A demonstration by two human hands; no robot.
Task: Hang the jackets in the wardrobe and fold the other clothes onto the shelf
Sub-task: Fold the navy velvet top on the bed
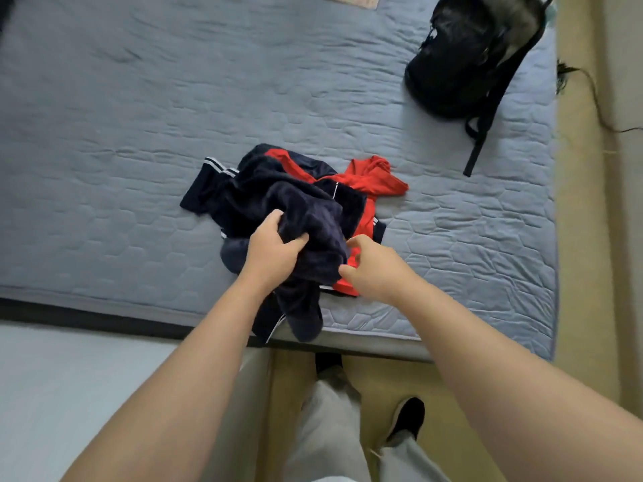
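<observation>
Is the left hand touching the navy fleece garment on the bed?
Touching. The head view shows the left hand with its thumb and fingers curled round a fold of the navy fleece garment.

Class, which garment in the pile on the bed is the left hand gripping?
The fuzzy plain navy garment on top; the left hand clutches it. The red-and-navy garment lies beneath, the white-striped navy piece beside.

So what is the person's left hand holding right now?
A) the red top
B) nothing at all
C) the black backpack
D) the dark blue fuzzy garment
D: the left hand has its fingers and thumb curled into the dark blue fuzzy garment, while the black backpack lies far off on the bed.
</observation>
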